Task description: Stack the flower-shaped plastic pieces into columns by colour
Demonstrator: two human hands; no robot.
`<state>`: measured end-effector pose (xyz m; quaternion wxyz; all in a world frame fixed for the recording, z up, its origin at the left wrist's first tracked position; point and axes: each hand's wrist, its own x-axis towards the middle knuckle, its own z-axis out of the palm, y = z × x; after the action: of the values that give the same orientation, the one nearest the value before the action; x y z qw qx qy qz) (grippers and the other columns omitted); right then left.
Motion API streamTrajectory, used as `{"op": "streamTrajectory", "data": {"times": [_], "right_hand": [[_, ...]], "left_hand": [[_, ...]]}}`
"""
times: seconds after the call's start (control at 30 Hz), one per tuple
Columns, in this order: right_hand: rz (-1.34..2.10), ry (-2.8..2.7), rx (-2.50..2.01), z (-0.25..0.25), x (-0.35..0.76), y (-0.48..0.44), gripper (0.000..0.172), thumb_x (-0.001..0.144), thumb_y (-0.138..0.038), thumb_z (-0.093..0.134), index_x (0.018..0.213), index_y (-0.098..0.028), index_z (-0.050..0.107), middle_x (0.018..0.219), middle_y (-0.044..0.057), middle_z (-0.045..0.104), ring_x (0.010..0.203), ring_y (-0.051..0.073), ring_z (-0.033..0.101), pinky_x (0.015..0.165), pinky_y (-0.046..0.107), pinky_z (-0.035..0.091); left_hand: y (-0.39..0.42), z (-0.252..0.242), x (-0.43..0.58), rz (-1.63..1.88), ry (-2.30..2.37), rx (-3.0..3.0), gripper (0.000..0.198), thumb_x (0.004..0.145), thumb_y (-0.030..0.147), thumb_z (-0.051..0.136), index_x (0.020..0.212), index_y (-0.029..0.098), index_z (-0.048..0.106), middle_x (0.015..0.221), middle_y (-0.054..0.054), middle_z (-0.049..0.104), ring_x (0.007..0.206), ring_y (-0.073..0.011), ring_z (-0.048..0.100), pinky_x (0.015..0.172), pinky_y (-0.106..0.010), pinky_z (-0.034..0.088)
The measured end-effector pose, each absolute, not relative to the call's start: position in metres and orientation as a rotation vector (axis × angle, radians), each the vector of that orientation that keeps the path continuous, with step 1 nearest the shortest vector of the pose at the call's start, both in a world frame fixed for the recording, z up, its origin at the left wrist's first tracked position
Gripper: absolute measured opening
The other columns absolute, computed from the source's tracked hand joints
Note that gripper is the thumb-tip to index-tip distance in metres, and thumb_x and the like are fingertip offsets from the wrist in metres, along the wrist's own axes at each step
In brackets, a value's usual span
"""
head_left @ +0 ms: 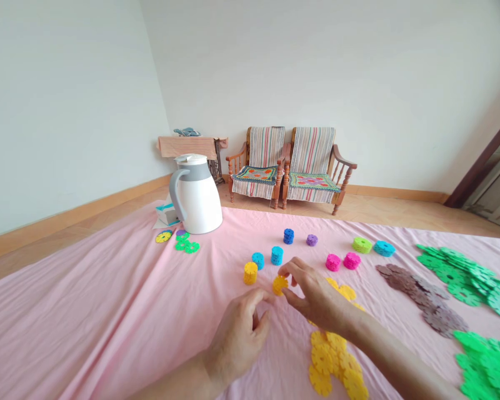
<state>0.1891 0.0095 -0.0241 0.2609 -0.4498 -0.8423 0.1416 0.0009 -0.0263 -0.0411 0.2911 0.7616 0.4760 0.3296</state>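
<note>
We pinch a yellow disc [280, 284] in our right hand [316, 297]; our left hand [237, 339] curls just beside it, over a pink sheet [108, 322], white jug [195, 194] upper left.

Plain white walls [337, 72] meeting in a corner, bright soft daylight, and a warm wood-look floor [358, 206] with matching skirting [70, 222]. Two wooden armchairs [312, 166] with striped covers and embroidered seat pads sit side by side against the back wall, an old treadle-style table [187, 147] with a peach cloth stands in the corner, and there's a dark door frame [481, 158] off to the right.
</note>
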Motion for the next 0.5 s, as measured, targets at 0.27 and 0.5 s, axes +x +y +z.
{"op": "streamTrajectory", "data": {"times": [0.27, 0.5], "right_hand": [[0.400, -2.309, -1.245, -0.020, 0.192, 0.009, 0.023, 0.082, -0.017, 0.051, 0.105, -0.018, 0.055, 0.102, 0.008, 0.057, 0.080, 0.016, 0.059, 0.073, 0.032, 0.047], [0.220, -2.173, -1.418, -0.006, 0.232, 0.027, 0.021, 0.081, -0.009, 0.042, 0.088, -0.018, 0.060, 0.084, 0.004, 0.061, 0.072, 0.014, 0.058, 0.066, 0.028, 0.044]], "left_hand": [[-0.027, -0.042, 0.001, 0.877, 1.274, 2.032, 0.031, 0.078, 0.007, 0.046, 0.103, 0.016, 0.062, 0.060, 0.005, 0.053, 0.048, -0.0105, 0.046, 0.054, -0.021, 0.037], [-0.027, -0.041, 0.001, 0.883, 1.253, 2.028, 0.029, 0.079, 0.006, 0.044, 0.100, 0.018, 0.061, 0.065, 0.004, 0.055, 0.049, -0.0096, 0.046, 0.053, -0.019, 0.036]]}}
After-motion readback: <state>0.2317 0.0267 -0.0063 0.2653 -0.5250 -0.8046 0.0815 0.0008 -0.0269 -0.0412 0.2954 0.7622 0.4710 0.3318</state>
